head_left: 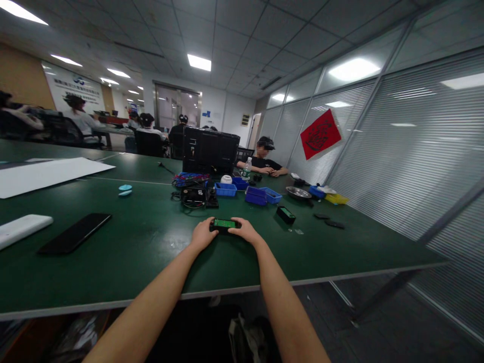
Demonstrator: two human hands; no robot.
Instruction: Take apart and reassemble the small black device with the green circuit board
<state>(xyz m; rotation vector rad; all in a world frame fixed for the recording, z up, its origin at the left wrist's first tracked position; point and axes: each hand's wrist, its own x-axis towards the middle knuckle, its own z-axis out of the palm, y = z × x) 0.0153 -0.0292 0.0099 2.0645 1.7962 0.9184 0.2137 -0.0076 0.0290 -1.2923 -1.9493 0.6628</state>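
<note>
A small black case with a green circuit board [224, 224] showing on its upper face is held between my two hands at the middle of the table. My left hand [204, 234] grips its left end, the thumb along the near side. On the right end my right hand [245, 231] is closed in the same way. A similar black case with a green top [286, 215] lies to the right, apart from my hands. Close to it are small clear bits [299, 232] and two flat dark pieces [335, 224].
Blue bins [256, 195], a bundle of cables [191, 180] and a black monitor [210, 150] stand beyond my hands. A metal bowl [298, 193] sits farther right. On the left lie a black slab [75, 233] and a white bar [23, 228]. Another person [264, 159] sits across the table.
</note>
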